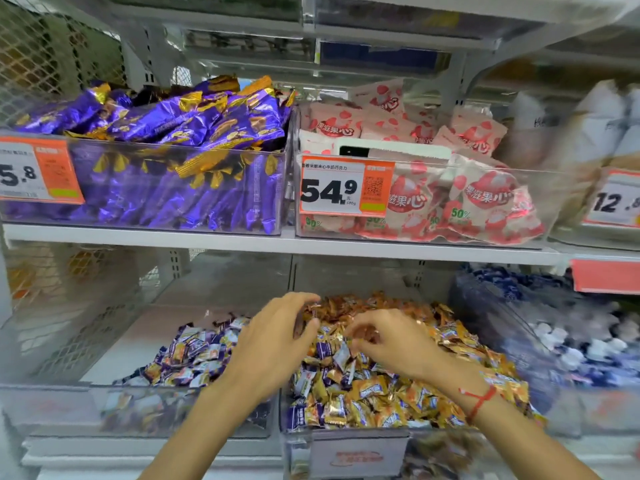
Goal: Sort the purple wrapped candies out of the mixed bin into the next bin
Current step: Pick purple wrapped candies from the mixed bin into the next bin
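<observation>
Both hands [277,344] over the mixed bin [346,445] (white shop shelving [242,242]).

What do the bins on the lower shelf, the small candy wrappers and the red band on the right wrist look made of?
Mixed bin: clear rigid plastic, apparently; candies show through its wall. The next bin looks the same. Candy wrappers: glossy foil-like film, crinkled, with glints. Red band: thin cord or thread, seemingly knotted; the exact fibre cannot be told.

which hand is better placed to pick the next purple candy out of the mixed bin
Probably the right hand: its curled fingers already sit over the purple candies in the mixed bin. The left hand hovers at the bin's left edge, nearer the next bin.
</observation>
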The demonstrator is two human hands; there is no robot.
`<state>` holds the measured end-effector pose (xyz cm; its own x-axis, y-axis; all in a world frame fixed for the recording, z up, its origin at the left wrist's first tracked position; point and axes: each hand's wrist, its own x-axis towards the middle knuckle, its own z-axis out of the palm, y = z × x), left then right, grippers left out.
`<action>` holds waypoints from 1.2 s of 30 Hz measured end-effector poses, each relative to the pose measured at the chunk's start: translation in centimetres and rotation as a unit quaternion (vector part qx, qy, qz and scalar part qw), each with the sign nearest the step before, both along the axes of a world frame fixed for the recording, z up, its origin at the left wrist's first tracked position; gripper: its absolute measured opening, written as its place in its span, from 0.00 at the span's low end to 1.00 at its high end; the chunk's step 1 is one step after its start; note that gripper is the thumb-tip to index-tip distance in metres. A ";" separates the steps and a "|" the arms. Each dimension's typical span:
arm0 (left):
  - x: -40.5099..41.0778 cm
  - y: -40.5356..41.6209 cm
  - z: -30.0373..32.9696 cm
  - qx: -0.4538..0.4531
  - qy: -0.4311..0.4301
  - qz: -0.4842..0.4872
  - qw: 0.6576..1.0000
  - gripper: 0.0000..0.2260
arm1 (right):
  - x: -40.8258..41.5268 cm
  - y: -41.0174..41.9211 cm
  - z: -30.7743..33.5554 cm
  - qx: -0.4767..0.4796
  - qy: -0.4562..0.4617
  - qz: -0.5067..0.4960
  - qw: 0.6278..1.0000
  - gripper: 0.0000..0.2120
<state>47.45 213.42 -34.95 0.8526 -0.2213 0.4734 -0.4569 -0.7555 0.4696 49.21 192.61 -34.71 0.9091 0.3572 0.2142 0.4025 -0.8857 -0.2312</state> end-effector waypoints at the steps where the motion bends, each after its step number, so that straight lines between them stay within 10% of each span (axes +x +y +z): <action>1: 0.3 -0.5 -0.4 0.004 0.010 0.000 1.000 0.16 | 0.0 0.3 -0.8 -0.044 0.010 0.036 0.998 0.12; 6: 0.3 -1.0 -0.7 0.012 0.009 0.013 1.000 0.14 | 1.0 1.0 -2.0 -0.085 0.020 0.046 0.995 0.14; 10: -0.4 -1.8 0.2 0.082 -0.027 -0.016 0.996 0.15 | 0.9 -0.7 -1.0 0.118 0.072 0.016 0.990 0.09; 14: -0.9 -4.0 0.2 0.023 0.013 -0.070 0.997 0.21 | -1.9 -1.7 1.2 0.500 0.172 -0.029 0.848 0.09; 18: -1.3 -5.7 0.4 -0.139 0.011 -0.104 0.985 0.14 | -3.7 -1.0 2.1 0.597 0.229 -0.024 0.769 0.16; 22: -1.5 -4.8 0.5 -0.201 0.014 -0.109 0.973 0.08 | -3.8 -1.6 2.3 0.484 0.169 -0.035 0.858 0.12; 25: -1.4 -2.8 -0.1 -0.219 0.034 -0.092 0.971 0.05 | -2.9 -3.2 0.6 0.144 0.076 -0.053 0.985 0.05; 29: -2.4 -1.1 -0.4 -0.225 0.071 -0.121 0.964 0.07 | -2.5 -3.1 -1.4 -0.099 0.038 -0.079 0.991 0.10; 33: -2.9 -0.4 -0.5 -0.275 0.061 -0.106 0.954 0.07 | -2.0 -2.1 0.2 0.122 0.078 -0.062 0.988 0.07; 36: -3.0 -0.5 -0.3 -0.301 0.069 -0.096 0.946 0.12 | -3.3 0.8 2.2 0.424 0.162 0.011 0.891 0.09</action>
<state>44.46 212.96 -35.27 0.8869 -0.1033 0.4502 -0.4614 -0.2412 0.8538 45.91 193.41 -32.55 0.9673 0.2100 0.1423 0.2071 -0.3297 -0.9211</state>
